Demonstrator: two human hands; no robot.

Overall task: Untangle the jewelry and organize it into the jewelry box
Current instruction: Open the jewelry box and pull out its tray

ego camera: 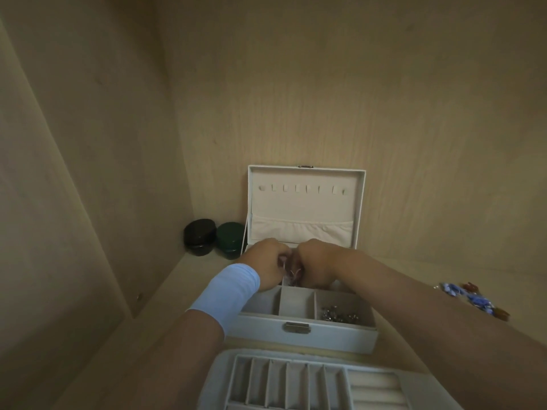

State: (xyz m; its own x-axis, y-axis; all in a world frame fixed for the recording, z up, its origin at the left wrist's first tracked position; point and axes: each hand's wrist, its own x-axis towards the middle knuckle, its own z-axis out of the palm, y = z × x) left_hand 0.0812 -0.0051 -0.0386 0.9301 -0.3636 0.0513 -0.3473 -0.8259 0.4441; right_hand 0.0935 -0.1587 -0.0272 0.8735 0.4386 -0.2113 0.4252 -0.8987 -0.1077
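Pinching jewelry (287, 271), left hand (265, 266) and right hand (315, 261) hide part of the jewelry box (305, 335), jars (200, 236) nearby.

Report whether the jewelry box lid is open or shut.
Open. The lid stands upright, its lined inside with hooks and pocket facing the camera, and the compartments below lie exposed.

Two small lidded jars upright in the back left corner of a pale wood shelf (180, 279). Black jar (199, 236) on the left, glossy, with a rounded lid; dark green jar (230, 239) just beside it on the right, touching or nearly so. Behind both, a back panel (325, 99) of light wood grain. At the left, a side panel (59, 173) of the same wood, with a small metal peg (139, 296) set low down near the shelf.
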